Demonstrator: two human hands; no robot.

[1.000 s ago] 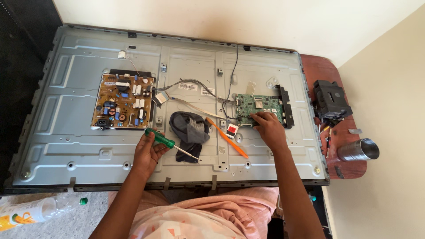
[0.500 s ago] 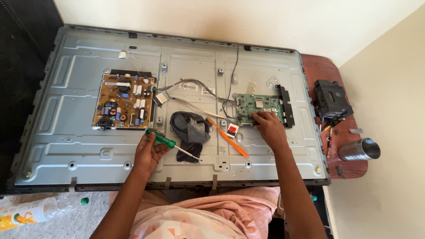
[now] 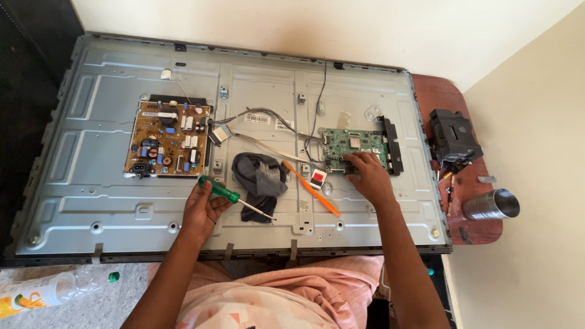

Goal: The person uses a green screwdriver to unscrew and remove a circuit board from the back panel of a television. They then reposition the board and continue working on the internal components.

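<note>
A plastic bottle lies on the floor at left. On the grey panel, the left hand grips a green screwdriver; the right hand, fingers spread, presses the green board. A red surface meets cream walls.

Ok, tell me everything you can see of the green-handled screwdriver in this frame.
The screwdriver has a translucent green plastic handle and a thin bare metal shaft. It lies at a slant, handle up-left, tip pointing down-right over the grey metal back panel. The left hand grips the handle; the shaft passes in front of a dark grey cloth, its tip just beyond the cloth's lower edge. Whether the tip touches the panel cannot be told. The brown circuit board sits just above the handle.
</note>
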